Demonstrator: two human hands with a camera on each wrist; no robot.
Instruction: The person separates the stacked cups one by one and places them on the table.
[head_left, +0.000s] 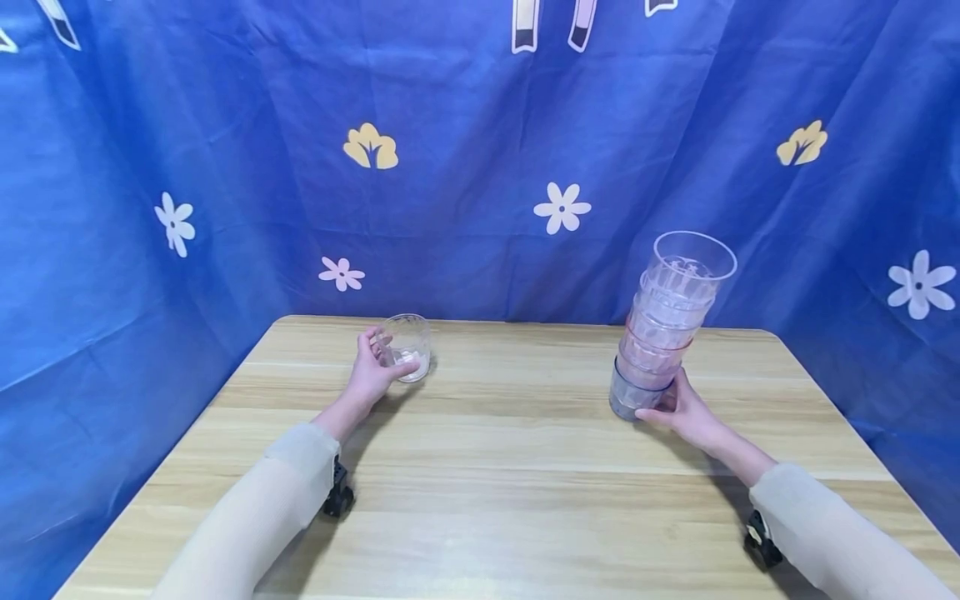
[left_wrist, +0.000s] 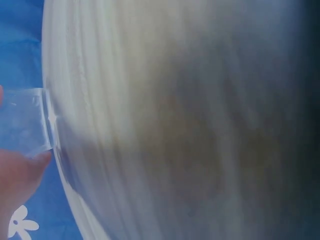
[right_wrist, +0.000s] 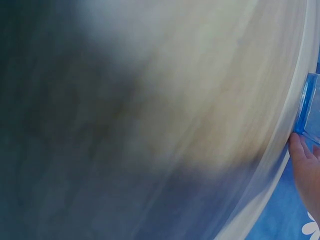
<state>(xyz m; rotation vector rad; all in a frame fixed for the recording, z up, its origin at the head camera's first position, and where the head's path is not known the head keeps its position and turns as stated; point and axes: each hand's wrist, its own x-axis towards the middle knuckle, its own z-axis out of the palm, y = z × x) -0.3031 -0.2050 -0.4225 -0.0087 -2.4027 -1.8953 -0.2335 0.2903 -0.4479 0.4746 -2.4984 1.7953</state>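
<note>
On the left of the table, my left hand [head_left: 367, 377] grips a single clear cup [head_left: 409, 335], thumb on the near side and fingers on the far side. The left wrist view catches part of that clear cup [left_wrist: 22, 117] at its left edge. Farther right rises a tall stack of nested cups [head_left: 667, 321], mostly clear, with a red rim partway up and a bluish cup [head_left: 630, 393] at the bottom. My right hand [head_left: 692, 417] holds the stack by this lowest cup. At the right wrist view's edge, fingers [right_wrist: 300, 147] touch the blue-tinted base.
Both cups and stack stand toward the back of a light wood-grain table [head_left: 480, 467]. Behind and beside it hangs a blue cloth [head_left: 450, 192] with flowers and trees printed on it. A small black device [head_left: 339, 492] is strapped at each wrist.
</note>
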